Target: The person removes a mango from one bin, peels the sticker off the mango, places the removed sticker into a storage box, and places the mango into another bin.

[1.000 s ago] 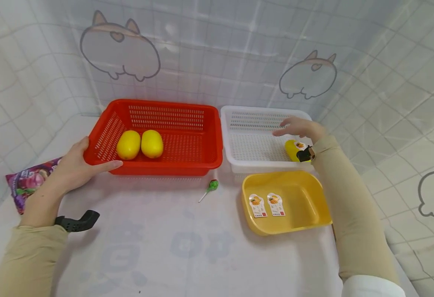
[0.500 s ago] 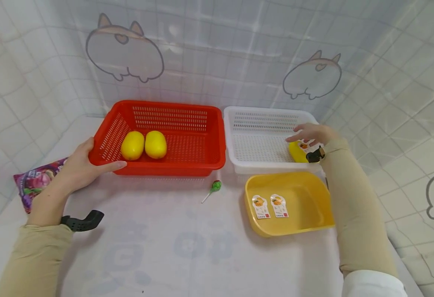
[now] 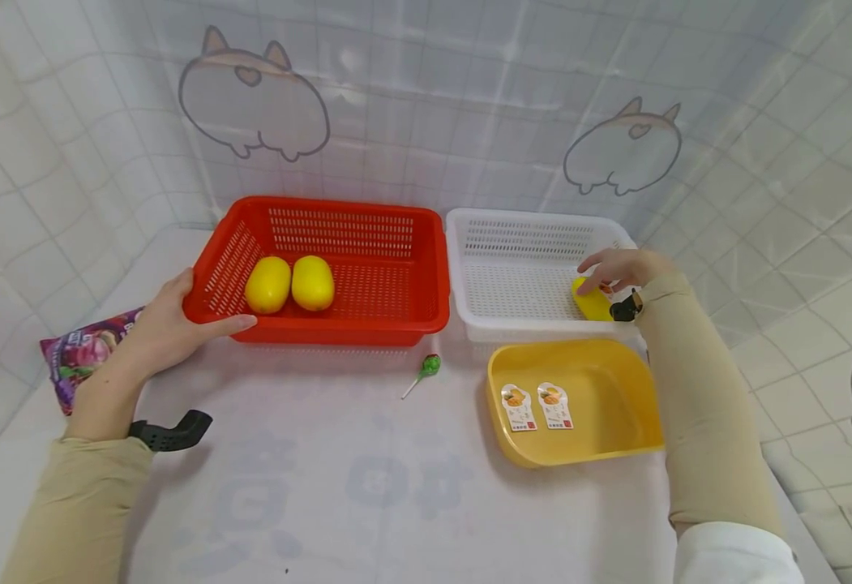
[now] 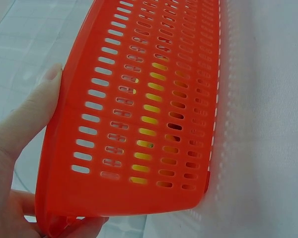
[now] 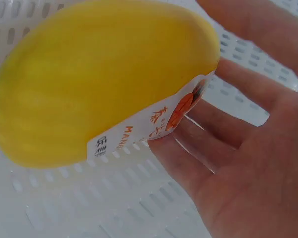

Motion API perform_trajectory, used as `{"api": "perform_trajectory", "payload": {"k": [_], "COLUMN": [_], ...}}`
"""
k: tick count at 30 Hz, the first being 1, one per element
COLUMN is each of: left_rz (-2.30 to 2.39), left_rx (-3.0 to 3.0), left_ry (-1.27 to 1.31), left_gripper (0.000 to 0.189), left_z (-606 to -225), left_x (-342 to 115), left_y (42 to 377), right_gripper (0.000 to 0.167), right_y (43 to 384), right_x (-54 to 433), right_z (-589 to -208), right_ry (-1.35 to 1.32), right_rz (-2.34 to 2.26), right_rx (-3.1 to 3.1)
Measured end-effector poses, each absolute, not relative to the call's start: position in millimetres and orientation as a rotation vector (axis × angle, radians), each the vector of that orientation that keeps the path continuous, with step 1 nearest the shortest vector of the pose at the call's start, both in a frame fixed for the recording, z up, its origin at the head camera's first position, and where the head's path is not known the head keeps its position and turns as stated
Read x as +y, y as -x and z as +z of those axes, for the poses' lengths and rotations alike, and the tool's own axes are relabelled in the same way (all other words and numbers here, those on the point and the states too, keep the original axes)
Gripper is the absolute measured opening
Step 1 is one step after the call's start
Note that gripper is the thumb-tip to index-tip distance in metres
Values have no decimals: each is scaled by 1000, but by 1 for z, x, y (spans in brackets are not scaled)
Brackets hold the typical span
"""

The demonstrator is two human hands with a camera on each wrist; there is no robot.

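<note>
My left hand (image 3: 166, 328) grips the front left corner of the red basket (image 3: 331, 331), its thumb along the front rim. In the left wrist view, its fingers curl round the basket's corner. Two yellow fruits (image 3: 290, 284) lie side by side in that basket. In the white basket (image 3: 535, 330), a yellow mango (image 3: 592, 307) lies at the right end. My right hand (image 3: 624, 266) reaches over it. The right wrist view shows the mango's printed label and the fingers stretched out against its side, with a gap between palm and fruit; the thumb stays apart.
A yellow tub (image 3: 608, 405) with two mango stickers (image 3: 535, 408) inside stands in front of the white basket. A green lollipop (image 3: 430, 365) lies before the gap between the baskets. Behind my left wrist is a purple snack bag (image 3: 83, 353). A patterned curtain (image 3: 426, 105) hangs behind.
My right hand has moved right and down to the mango, its fingers now at the fruit. The left hand keeps hold of the red basket. The whole view has shifted slightly.
</note>
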State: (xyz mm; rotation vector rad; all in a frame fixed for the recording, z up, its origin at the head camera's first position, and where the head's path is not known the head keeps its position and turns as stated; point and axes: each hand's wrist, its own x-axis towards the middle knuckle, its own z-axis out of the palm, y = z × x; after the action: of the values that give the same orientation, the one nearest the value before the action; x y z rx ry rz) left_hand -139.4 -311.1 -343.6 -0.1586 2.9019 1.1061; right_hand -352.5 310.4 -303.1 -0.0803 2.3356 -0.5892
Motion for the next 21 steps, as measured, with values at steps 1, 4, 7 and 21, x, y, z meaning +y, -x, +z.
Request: {"api": "perform_trajectory", "payload": {"k": [1,4,7,21], "left_rz": [1110,1118,1114,1109], "left_rx": [2901,2904,2907,2918], "left_ry": [158,151,154,154], "left_gripper": [118,117,118,117], "left_z": [-344,-344,-344,-343], "left_x": [-311,-311,-311,-309], "left_y": [139,140,140,138], "right_gripper": [72,73,75,81], "right_y": [353,353,355,360], "right_x": [310,311,311,313], "right_z": [-304,-304,-305,-310], "right_ry": [80,64,61,93], "right_rz": [-586,-567,-538,-468], "right_rx": [2333,2311,2287,2264]}}
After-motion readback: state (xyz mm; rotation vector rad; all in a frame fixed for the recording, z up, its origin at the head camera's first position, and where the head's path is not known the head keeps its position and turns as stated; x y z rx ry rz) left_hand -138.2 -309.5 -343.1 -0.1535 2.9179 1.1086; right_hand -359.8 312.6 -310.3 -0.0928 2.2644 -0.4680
